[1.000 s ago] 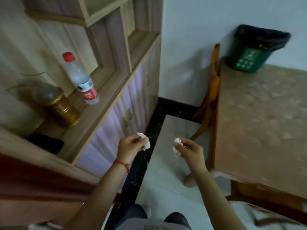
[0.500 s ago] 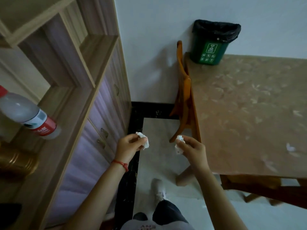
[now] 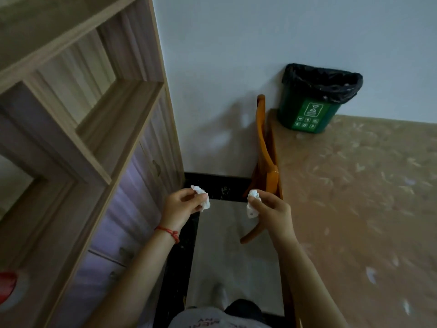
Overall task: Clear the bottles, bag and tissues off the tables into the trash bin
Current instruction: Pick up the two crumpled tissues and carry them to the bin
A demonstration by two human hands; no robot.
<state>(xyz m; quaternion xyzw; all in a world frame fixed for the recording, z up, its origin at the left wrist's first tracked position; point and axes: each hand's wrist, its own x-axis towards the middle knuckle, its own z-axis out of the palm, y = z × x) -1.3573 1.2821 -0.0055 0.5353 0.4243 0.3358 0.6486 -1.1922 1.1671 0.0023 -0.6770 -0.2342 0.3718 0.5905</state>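
Dim indoor light, soft shadow on wall, wide-angle bend at edges, slight motion blur btm left.

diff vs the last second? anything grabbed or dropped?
Nothing grabbed or dropped. The view swung right and the person stepped toward the table: the trash bin now sits nearer the frame's middle, and the water bottle has slid to the lower left edge. Unchanged: left hand and right hand each still pinch a crumpled tissue.
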